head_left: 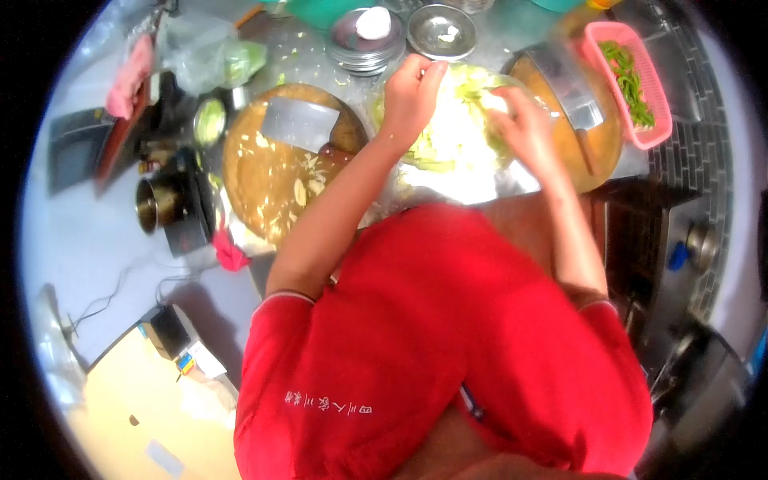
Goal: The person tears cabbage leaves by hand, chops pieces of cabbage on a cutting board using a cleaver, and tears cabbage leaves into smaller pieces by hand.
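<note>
A heap of cut pale-green vegetable [460, 128] fills the middle of the counter, partly washed out by glare. At its left edge my left hand [412, 96] is raised, fingers curled into a pinch. A small pale bit shows at the fingertips, too little to name. Over the right side of the heap, my right hand [524, 124] has its fingers bent in toward the vegetable. Glare hides what lies between them. A cleaver [300, 124] rests on the round chopping board [256, 180] to the left, among pale scraps. Another cleaver [564, 84] lies on the right-hand board [604, 152].
Stacked metal plates [364, 56], with a white round item [374, 24] on top, stand at the back beside a metal bowl [442, 32]. A pink basket [660, 112] of sliced green peppers [628, 84] is far right. Plastic bags [192, 56] lie back left.
</note>
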`<state>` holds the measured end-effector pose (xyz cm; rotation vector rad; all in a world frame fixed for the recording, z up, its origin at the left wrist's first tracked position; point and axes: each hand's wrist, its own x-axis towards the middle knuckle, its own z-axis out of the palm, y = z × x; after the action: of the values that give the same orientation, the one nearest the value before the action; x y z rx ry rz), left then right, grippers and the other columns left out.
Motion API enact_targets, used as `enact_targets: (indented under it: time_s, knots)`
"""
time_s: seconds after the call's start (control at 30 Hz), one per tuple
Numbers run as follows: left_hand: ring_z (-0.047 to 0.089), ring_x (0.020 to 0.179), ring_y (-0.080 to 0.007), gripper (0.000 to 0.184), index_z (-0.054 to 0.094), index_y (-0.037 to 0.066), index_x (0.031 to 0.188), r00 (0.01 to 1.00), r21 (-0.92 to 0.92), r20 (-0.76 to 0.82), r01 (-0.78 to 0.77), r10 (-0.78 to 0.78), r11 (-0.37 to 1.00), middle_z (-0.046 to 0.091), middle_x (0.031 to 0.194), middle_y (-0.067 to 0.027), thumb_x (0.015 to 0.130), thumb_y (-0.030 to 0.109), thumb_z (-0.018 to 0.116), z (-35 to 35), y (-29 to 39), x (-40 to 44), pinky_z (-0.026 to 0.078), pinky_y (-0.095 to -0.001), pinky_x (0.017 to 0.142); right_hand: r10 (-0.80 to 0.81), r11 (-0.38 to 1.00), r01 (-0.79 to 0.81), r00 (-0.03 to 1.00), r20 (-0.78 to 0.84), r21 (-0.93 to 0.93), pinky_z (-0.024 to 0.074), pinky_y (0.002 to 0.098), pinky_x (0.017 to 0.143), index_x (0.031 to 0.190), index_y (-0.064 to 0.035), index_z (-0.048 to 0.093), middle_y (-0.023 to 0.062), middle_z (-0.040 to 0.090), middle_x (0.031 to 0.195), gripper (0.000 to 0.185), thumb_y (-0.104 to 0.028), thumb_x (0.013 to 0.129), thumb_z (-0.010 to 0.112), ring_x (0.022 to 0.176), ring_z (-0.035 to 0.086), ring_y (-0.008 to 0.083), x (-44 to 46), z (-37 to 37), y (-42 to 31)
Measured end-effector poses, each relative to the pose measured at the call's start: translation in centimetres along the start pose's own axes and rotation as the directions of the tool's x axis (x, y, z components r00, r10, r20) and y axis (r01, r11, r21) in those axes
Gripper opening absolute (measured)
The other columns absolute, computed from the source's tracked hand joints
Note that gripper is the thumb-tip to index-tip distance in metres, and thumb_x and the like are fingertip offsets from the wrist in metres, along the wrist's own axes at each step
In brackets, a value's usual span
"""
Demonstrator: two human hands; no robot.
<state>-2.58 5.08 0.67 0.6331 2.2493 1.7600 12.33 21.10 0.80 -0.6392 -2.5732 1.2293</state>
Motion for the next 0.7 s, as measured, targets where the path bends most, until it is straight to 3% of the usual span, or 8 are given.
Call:
enact_targets:
  time_s: [0.07, 0.2, 0.23, 0.33, 0.37, 0.5, 0.57, 0.7]
  knots:
    - [0.057, 0.069, -0.0146, 0.028, 0.066, -0.001, 0.092, 0.997, 0.038, -0.013, -0.076, 0.077, 0.996, 0.066, 0.081, -0.0104, 0.099, 0.025, 0.071, 0.4, -0.3, 0.3, 0.048, -0.0338, 0.065, -0.136, 0.990, 0.133, 0.989, -0.050, -0.048, 0.0526, 0.0395, 0.074, 0.119, -0.0081, 0.066, 0.0182, 0.071, 0.090, 0.030, -0.016, 0.090, 0.070, 0.074, 0.066, 0.0276, 0.7, 0.7, 1.7]
    - [0.065, 0.073, -0.0314, 0.024, 0.068, 0.002, 0.093, 0.952, 0.297, 0.117, -0.304, 0.282, 0.905, 0.067, 0.085, -0.0168, 0.094, 0.025, 0.073, 1.1, -1.1, -0.1, 0.052, -0.0430, 0.069, 0.097, 0.993, -0.102, 0.992, 0.078, 0.060, 0.0520, 0.0386, 0.072, 0.115, -0.0081, 0.066, 0.0170, 0.071, 0.090, 0.028, -0.006, 0.087, 0.063, 0.074, 0.066, 0.0270, 0.1, 0.5, 0.4]
    - [0.065, 0.091, -0.0343, 0.019, 0.071, 0.006, 0.097, 0.872, 0.392, 0.218, -0.490, 0.439, 0.779, 0.067, 0.093, -0.0132, 0.089, 0.023, 0.074, 1.0, -2.1, 0.3, 0.052, -0.0449, 0.078, 0.097, 0.990, -0.102, 0.994, 0.059, 0.094, 0.0519, 0.0384, 0.071, 0.114, -0.0082, 0.067, 0.0167, 0.071, 0.090, 0.028, -0.004, 0.087, 0.062, 0.073, 0.066, 0.0267, 0.3, 0.6, 0.6]
    - [0.060, 0.104, -0.0331, 0.023, 0.071, 0.009, 0.102, 0.785, 0.553, 0.420, -0.619, 0.455, 0.558, 0.063, 0.100, -0.0094, 0.084, 0.023, 0.076, 0.4, -2.1, -1.6, 0.050, -0.0451, 0.088, 0.095, 0.993, -0.096, 0.995, 0.015, 0.065, 0.0517, 0.0387, 0.072, 0.111, -0.0085, 0.067, 0.0166, 0.071, 0.092, 0.026, -0.001, 0.087, 0.060, 0.075, 0.066, 0.0283, 0.8, 0.6, 1.2]
    - [0.058, 0.108, -0.0334, 0.027, 0.069, 0.010, 0.105, 0.781, 0.475, 0.496, -0.610, 0.379, 0.635, 0.061, 0.108, -0.0093, 0.082, 0.023, 0.076, 0.1, -2.4, -2.4, 0.049, -0.0454, 0.092, 0.097, 0.995, -0.097, 0.995, 0.001, 0.036, 0.0517, 0.0389, 0.073, 0.110, -0.0085, 0.068, 0.0167, 0.071, 0.093, 0.026, 0.000, 0.087, 0.060, 0.076, 0.066, 0.0293, 0.8, 0.7, 1.5]
    - [0.058, 0.108, -0.0345, 0.023, 0.069, 0.009, 0.104, 0.720, 0.460, 0.660, -0.613, 0.213, 0.643, 0.058, 0.116, -0.0146, 0.084, 0.019, 0.074, -1.8, -1.9, -4.6, 0.051, -0.0439, 0.094, -0.161, 0.977, 0.140, 0.980, -0.121, -0.161, 0.0527, 0.0436, 0.079, 0.109, -0.0059, 0.068, 0.0181, 0.071, 0.101, 0.024, 0.001, 0.086, 0.061, 0.087, 0.068, 0.0359, 1.0, 1.4, 3.2]
    - [0.058, 0.109, -0.0352, 0.019, 0.067, 0.008, 0.102, 0.764, 0.476, 0.583, -0.597, 0.277, 0.646, 0.059, 0.115, -0.0153, 0.086, 0.018, 0.071, -1.7, -3.6, -4.5, 0.051, -0.0439, 0.092, -0.297, 0.928, 0.247, 0.942, -0.153, -0.280, 0.0530, 0.0471, 0.083, 0.110, -0.0043, 0.068, 0.0195, 0.070, 0.105, 0.025, 0.000, 0.086, 0.061, 0.094, 0.068, 0.0399, 1.1, 1.7, 3.6]
    - [0.060, 0.105, -0.0374, 0.012, 0.065, 0.005, 0.098, 0.878, 0.612, 0.382, -0.474, 0.287, 0.633, 0.061, 0.110, -0.0178, 0.091, 0.014, 0.063, -2.0, -3.6, -3.4, 0.052, -0.0454, 0.089, -0.195, 0.820, 0.156, 0.981, -0.014, -0.551, 0.0517, 0.0518, 0.090, 0.109, -0.0004, 0.066, 0.0249, 0.066, 0.110, 0.023, -0.002, 0.087, 0.057, 0.104, 0.063, 0.0458, 0.3, 0.9, 2.8]
